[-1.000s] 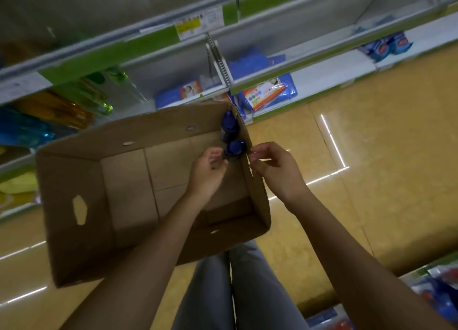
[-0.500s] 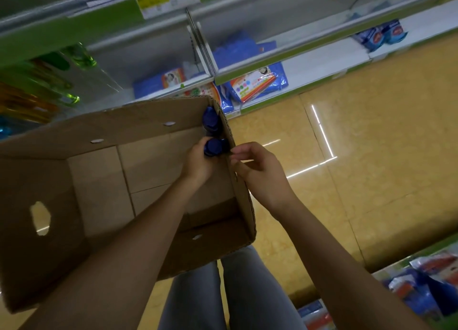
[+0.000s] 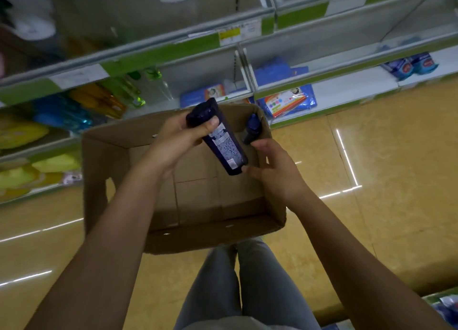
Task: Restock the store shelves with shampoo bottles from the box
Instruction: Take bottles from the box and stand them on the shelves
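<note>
- Above the open cardboard box (image 3: 153, 213), a dark blue shampoo bottle (image 3: 220, 141) is held tilted, with its cap end up and away from the person and its base down toward the right wall of the box.
- The bottle is gripped near its cap end by the left hand (image 3: 178, 141); the thumb is laid across the front of it and the fingers are curled behind.
- A pale printed label is seen on the side of the bottle that faces the camera.
- The right hand (image 3: 275, 171) is held just beside the base of the bottle, fingers loosely spread; nothing is grasped by it, and whether a fingertip touches the base cannot be told.
- A second dark blue bottle (image 3: 251, 129) is left standing in the far right corner of the box, against the wall.
- The box is set on the yellow tiled floor (image 3: 371, 156), in front of the person's grey trouser legs (image 3: 238, 285).
- Beyond the box, the store shelves (image 3: 158, 54) with green edge strips are seen; green, orange and blue bottles (image 3: 99, 101) are lined up on the left, and blue packets (image 3: 287, 101) are laid on the lower shelf to the right.
</note>
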A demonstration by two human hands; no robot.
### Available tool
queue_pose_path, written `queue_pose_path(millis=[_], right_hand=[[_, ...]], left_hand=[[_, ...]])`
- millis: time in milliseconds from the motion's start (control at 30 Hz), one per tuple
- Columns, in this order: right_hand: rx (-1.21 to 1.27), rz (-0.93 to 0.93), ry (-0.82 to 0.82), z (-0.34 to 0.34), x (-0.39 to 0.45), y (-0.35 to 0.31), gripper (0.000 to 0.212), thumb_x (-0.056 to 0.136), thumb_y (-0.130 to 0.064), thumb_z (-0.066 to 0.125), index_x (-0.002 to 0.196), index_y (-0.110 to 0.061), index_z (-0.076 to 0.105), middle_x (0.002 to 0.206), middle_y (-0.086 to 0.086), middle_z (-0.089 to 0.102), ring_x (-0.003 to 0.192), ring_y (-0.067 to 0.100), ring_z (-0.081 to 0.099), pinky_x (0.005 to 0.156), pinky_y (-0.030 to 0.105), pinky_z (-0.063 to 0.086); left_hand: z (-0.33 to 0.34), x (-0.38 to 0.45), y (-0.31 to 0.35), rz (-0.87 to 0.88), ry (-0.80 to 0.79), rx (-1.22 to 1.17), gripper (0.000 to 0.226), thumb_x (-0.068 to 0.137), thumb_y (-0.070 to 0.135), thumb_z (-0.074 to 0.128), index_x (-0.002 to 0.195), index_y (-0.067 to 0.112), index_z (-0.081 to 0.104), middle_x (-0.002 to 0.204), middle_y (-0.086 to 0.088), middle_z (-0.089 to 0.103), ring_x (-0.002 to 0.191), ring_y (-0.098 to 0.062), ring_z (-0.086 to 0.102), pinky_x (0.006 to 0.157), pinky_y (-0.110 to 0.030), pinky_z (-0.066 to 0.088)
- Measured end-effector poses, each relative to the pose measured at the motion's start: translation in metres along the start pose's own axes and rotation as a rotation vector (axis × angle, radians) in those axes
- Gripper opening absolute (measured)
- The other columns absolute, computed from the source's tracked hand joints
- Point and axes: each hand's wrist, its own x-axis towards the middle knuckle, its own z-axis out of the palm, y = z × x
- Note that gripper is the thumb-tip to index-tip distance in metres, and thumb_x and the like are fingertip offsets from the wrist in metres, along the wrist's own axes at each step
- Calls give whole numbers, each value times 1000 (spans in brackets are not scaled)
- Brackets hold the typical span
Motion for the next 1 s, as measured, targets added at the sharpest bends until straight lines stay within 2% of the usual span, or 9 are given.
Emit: queue_pose_path(millis=[167,267,333,500,567,667,867,933,1000], right_hand=[[-34,-57,-175,17,-37,-34,74,74,-22,83,137,-24,45,137,-12,51,123,-1,43,105,28,37],[34,-103,-307,25,-67,-53,60,74,-23,82,127,-29,54,125,-13,62,114,-1,56,103,27,44],[79,-134,-382,29,-88,-66,52,77,-20,80,122,-31,55,117,-11,67,107,-2,62,94,18,48],[229,-181,-379,37,-130,-85,52,76,-7,78,121,-24,57,111,-9,70,101,0,66,84,12,51],[261,-191,-390,37,-143,-92,53,77,-6,77,124,-21,58,113,-5,71,103,3,66,88,16,52],[303,-224,-434,33,-157,-102,54,77,-10,77,128,-16,58,118,0,70,109,11,65,96,28,51],[525,-201,-657,22,-175,-127,50,80,0,67,128,-2,57,118,16,67,110,28,63,88,31,55],[512,-196,-722,18,-178,-134,50,80,-1,63,129,1,55,121,21,65,111,30,61,90,33,55],[484,-194,-758,16,-183,-139,51,81,-3,64,131,1,53,125,23,62,114,32,60,94,35,54]], left_hand=[[-40,-52,39,36,-39,-50,22,84,28,62,102,14,65,96,-1,73,89,-13,69,78,-22,56],[-56,-82,51,70,-15,-73,35,73,39,64,99,16,67,91,1,74,90,-14,69,86,-30,53],[-63,-99,58,77,11,-91,41,70,42,65,100,14,67,92,0,73,92,-16,68,92,-34,51],[-71,-136,69,105,49,-142,36,77,43,63,96,12,68,86,0,73,85,-15,67,89,-34,51],[-72,-152,71,126,55,-175,37,83,43,59,100,12,68,88,0,73,85,-14,67,85,-32,50],[-72,-175,71,149,-2,-317,48,90,45,48,119,10,61,111,-8,69,103,-21,65,91,-36,51],[-56,-209,71,244,-111,-670,54,88,44,48,131,11,52,126,-18,60,116,-31,59,96,-42,50],[-49,-216,77,282,-72,-715,58,88,41,47,134,7,48,130,-21,57,117,-33,58,95,-43,50],[-43,-222,83,305,44,-711,55,88,38,48,128,2,53,121,-20,62,107,-32,64,88,-41,53]])
